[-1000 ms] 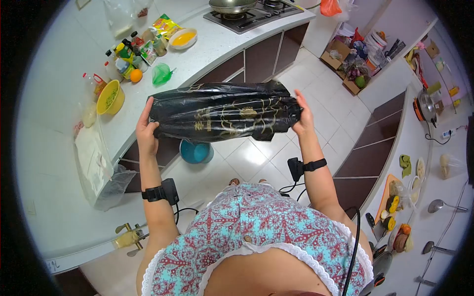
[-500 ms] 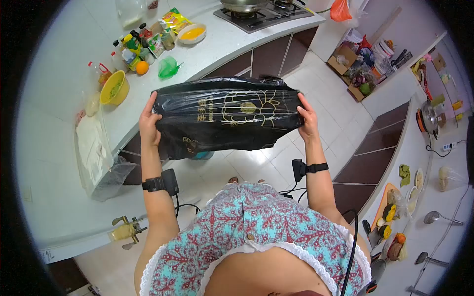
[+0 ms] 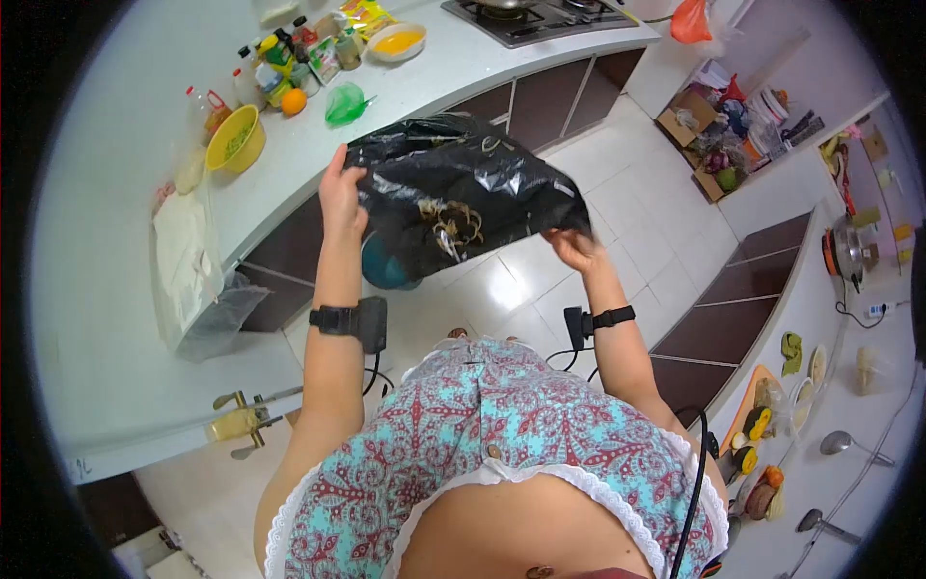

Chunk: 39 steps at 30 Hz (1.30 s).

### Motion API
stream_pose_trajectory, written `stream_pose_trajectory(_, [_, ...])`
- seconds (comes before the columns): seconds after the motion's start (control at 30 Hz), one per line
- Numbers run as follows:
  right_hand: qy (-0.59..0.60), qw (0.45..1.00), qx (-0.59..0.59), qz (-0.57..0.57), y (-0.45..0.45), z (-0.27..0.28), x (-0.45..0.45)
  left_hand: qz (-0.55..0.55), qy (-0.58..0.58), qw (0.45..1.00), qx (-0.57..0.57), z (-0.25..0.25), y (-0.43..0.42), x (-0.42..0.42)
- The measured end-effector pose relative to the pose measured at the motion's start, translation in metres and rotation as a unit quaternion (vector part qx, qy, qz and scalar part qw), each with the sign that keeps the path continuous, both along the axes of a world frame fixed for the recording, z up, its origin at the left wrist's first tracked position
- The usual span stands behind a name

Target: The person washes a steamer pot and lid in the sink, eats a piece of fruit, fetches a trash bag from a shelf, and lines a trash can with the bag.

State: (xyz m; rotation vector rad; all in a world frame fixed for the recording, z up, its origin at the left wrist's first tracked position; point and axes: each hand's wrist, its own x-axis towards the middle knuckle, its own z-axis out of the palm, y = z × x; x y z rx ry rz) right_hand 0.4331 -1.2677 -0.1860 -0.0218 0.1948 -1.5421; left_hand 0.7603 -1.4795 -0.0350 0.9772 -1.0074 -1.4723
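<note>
A black plastic bag [image 3: 453,198] with a gold print hangs crumpled between my two hands, above the floor. My left hand [image 3: 341,193] is closed on the bag's left edge, thumb toward me. At the lower right corner my right hand [image 3: 577,249] grips the bag, its fingers partly hidden and blurred by motion. Below the bag, a teal bin [image 3: 386,265] shows in part beside the cabinet; the bag covers the rest of it.
On the white counter [image 3: 289,159] stand a yellow basket [image 3: 237,140] of greens, several bottles, an orange [image 3: 293,101], a green plastic bag [image 3: 345,103] and a bowl of yellow liquid [image 3: 396,42]. A gas stove [image 3: 535,21] is farther along. Cut vegetables lie on the right counter.
The bag went from stretched taut to slack and bunched, tilting down on the right. My left hand moved right and up; my right hand lowered and came inward. More of the teal bin shows.
</note>
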Motion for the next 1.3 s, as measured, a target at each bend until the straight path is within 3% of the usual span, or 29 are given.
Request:
stream_pose_trajectory(0.07, [-0.018, 0.996, -0.085, -0.006, -0.014, -0.050, -0.039, 0.021, 0.007, 1.000, -0.001, -0.006, -0.010, -0.006])
stream_pose_trajectory(0.1, [-0.091, 0.990, -0.107, -0.024, -0.008, -0.043, -0.048, 0.027, 0.035, 0.999, 0.007, -0.007, -0.016, -0.011])
stream_pose_trajectory(0.17, [-0.034, 0.995, -0.064, -0.070, -0.002, -0.031, -0.062, 0.038, 0.079, 0.996, 0.024, 0.000, -0.018, -0.020])
stream_pose_trajectory(0.2, [0.097, 0.991, -0.001, -0.096, -0.003, -0.027, -0.067, 0.039, 0.080, 0.996, 0.023, -0.001, -0.021, -0.025])
stream_pose_trajectory(0.23, [0.090, 0.981, 0.135, -0.105, 0.005, 0.019, -0.038, 0.027, 0.067, 0.997, 0.023, -0.005, -0.024, -0.028])
stream_pose_trajectory(0.27, [-0.021, 0.917, 0.353, -0.183, -0.007, 0.046, -0.019, 0.015, 0.053, 0.998, 0.023, -0.006, -0.024, -0.031])
stream_pose_trajectory(0.33, [-0.034, 0.956, 0.282, -0.076, -0.016, -0.012, -0.023, 0.010, 0.073, 0.997, 0.017, 0.003, -0.017, -0.034])
stream_pose_trajectory(0.37, [0.161, 0.966, 0.172, -0.104, -0.010, -0.013, -0.006, -0.001, 0.060, 0.998, -0.003, 0.006, -0.017, -0.034])
stream_pose_trajectory(0.4, [0.164, 0.966, 0.172, -0.104, -0.004, -0.002, -0.008, -0.010, 0.050, 0.998, -0.023, 0.007, -0.017, -0.035])
stream_pose_trajectory(0.47, [0.473, 0.877, 0.070, -0.050, 0.019, 0.029, -0.015, -0.045, 0.053, 0.997, -0.029, -0.004, -0.041, -0.015])
stream_pose_trajectory(0.53, [0.430, 0.892, 0.136, -0.039, 0.043, 0.027, -0.045, -0.064, -0.002, 0.997, -0.031, 0.013, -0.040, 0.005])
stream_pose_trajectory(0.6, [0.370, 0.857, 0.344, -0.102, 0.057, -0.029, -0.092, -0.056, -0.057, 0.996, -0.038, 0.014, -0.040, 0.013])
stream_pose_trajectory(0.63, [0.371, 0.857, 0.343, -0.101, 0.051, -0.019, -0.088, -0.047, -0.065, 0.995, -0.063, 0.004, -0.042, 0.014])
stream_pose_trajectory(0.7, [0.560, 0.625, 0.520, -0.158, 0.042, 0.003, -0.075, -0.028, -0.128, 0.984, -0.124, -0.004, -0.035, 0.006])
stream_pose_trajectory(0.77, [0.475, 0.764, 0.377, -0.220, 0.017, 0.033, -0.034, -0.098, -0.152, 0.974, -0.136, -0.010, -0.013, -0.015])
stream_pose_trajectory(0.87, [0.469, 0.862, 0.156, -0.111, -0.028, 0.093, 0.046, -0.162, -0.227, 0.937, -0.211, -0.023, 0.029, -0.056])
stream_pose_trajectory(0.93, [0.504, 0.850, 0.129, -0.078, -0.053, 0.118, 0.084, -0.220, -0.194, 0.947, -0.134, -0.040, 0.046, -0.078])
stream_pose_trajectory(0.97, [0.548, 0.822, 0.133, -0.077, -0.061, 0.125, 0.096, -0.257, -0.159, 0.940, -0.157, -0.056, 0.050, -0.084])
stream_pose_trajectory(1.0, [0.605, 0.781, 0.135, -0.078, -0.071, 0.124, 0.102, -0.254, -0.186, 0.924, -0.219, -0.077, 0.047, -0.091])
stream_pose_trajectory(1.07, [0.719, 0.664, 0.136, -0.158, -0.079, 0.108, 0.105, -0.236, -0.274, 0.900, -0.243, -0.044, 0.074, -0.090])
stream_pose_trajectory(1.1, [0.719, 0.664, 0.136, -0.157, -0.081, 0.104, 0.103, -0.236, -0.274, 0.901, -0.242, -0.043, 0.075, -0.092])
stream_pose_trajectory(1.17, [0.781, 0.601, 0.140, -0.090, -0.082, 0.095, 0.099, -0.206, -0.336, 0.875, -0.282, -0.044, 0.079, -0.092])
stream_pose_trajectory(1.2, [0.782, 0.601, 0.140, -0.087, -0.084, 0.087, 0.097, -0.204, -0.336, 0.876, -0.278, -0.041, 0.081, -0.091])
stream_pose_trajectory(1.3, [0.675, 0.716, 0.159, -0.074, -0.084, 0.072, 0.093, -0.179, -0.325, 0.904, -0.213, -0.046, 0.080, -0.088])
